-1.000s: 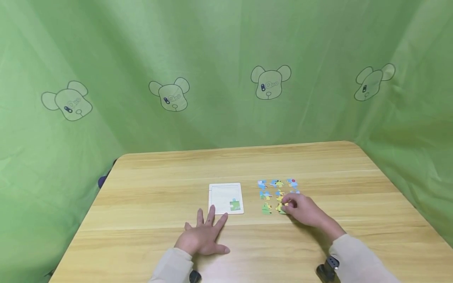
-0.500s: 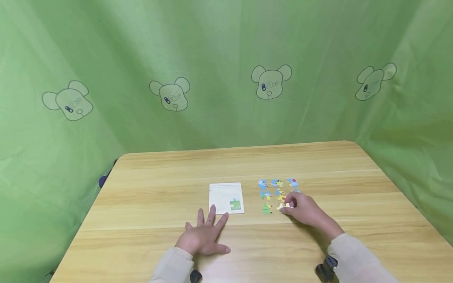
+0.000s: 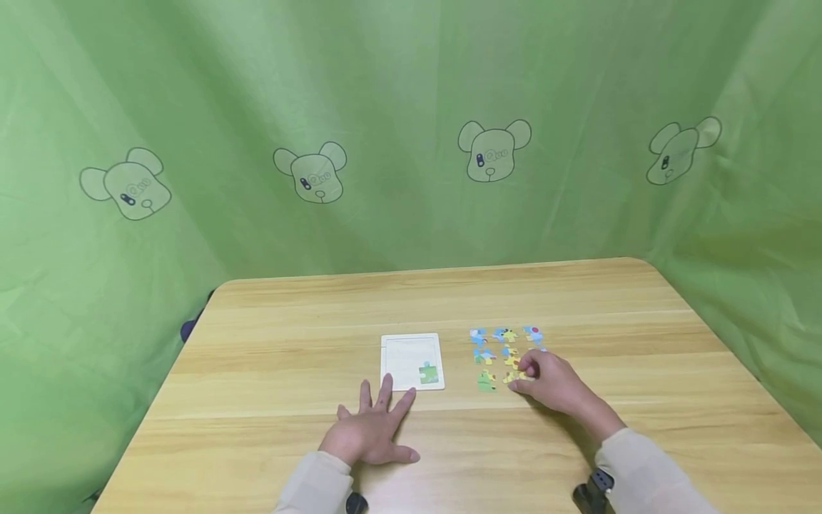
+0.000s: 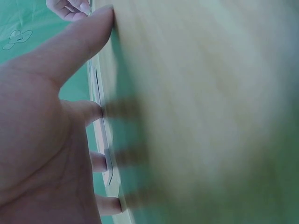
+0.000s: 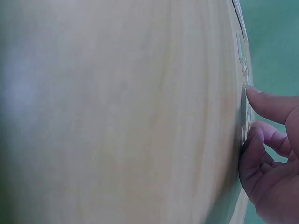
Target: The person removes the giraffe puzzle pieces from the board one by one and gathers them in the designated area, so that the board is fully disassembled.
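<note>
A white square puzzle frame (image 3: pixel 389 343) lies flat near the middle of the table, with one green puzzle piece (image 3: pixel 429 374) in its lower right corner. My left hand (image 3: pixel 369 433) is spread out flat, its fingertips at the frame's front edge. To the right lie several loose jigsaw pieces in blue, yellow and green, set out in rows. My right hand (image 3: pixel 552 382) pinches a yellowish puzzle piece (image 3: pixel 511 376) in the front row between thumb and fingers. In the right wrist view that piece (image 5: pixel 244 112) shows edge-on; the hand covers part of the pieces behind it.
Among the loose pieces are a green one (image 3: pixel 486 380) at front left and a blue one with a red spot (image 3: pixel 533 333) at back right. The wooden table (image 3: pixel 289 321) ends at a green curtain (image 3: pixel 411 214) behind and at both sides.
The right thumb has shifted slightly left and the pinched puzzle piece has turned; its green part no longer shows. My left hand and the puzzle frame have stayed in place.
</note>
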Demonstrator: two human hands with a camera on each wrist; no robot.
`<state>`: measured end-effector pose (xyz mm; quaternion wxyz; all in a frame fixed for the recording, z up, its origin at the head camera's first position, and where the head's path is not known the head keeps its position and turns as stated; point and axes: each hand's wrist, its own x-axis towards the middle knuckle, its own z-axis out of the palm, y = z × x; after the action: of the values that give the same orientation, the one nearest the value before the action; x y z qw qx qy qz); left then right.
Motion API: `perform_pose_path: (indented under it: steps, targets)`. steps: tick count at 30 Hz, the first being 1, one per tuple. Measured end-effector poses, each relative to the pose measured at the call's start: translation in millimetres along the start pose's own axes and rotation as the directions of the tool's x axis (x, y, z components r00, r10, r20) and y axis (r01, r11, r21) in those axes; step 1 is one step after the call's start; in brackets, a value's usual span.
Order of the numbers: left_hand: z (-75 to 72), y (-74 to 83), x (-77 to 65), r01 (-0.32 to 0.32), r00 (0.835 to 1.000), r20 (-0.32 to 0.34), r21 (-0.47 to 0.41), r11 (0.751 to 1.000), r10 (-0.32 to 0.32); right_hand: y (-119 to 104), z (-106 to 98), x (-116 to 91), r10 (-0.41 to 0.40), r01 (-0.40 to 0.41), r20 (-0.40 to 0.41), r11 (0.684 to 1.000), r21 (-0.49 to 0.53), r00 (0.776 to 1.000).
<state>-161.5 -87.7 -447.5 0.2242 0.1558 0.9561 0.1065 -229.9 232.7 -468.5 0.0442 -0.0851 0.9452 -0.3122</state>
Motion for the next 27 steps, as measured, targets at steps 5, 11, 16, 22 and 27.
perform_pose_path:
  steps: [5,11,16,22,27]
  targets:
    - [0.1,0.3,-0.6,0.000,1.000,-0.005,0.007,1.000,0.000,-3,0,1,-0.012,0.012,-0.009,1.000,0.016,1.000]
    - [0.3,0.2,-0.3,0.003,1.000,-0.004,0.008,1.000,-0.003,-14,1,5,-0.039,0.040,-0.022,0.997,0.069,0.999]
    - [2.2,0.3,-0.3,-0.004,1.000,0.003,-0.014,1.000,0.004,-26,6,8,-0.072,0.070,0.004,0.988,0.135,0.997]
    - [2.5,0.3,-0.8,-0.002,1.000,-0.005,-0.011,1.000,0.001,-42,16,16,-0.128,0.124,0.024,0.983,0.133,0.992]
    - [1.5,-0.3,1.1,-0.007,1.000,-0.009,0.002,1.000,0.007,-62,24,25,-0.163,0.158,0.047,0.983,0.093,0.986]
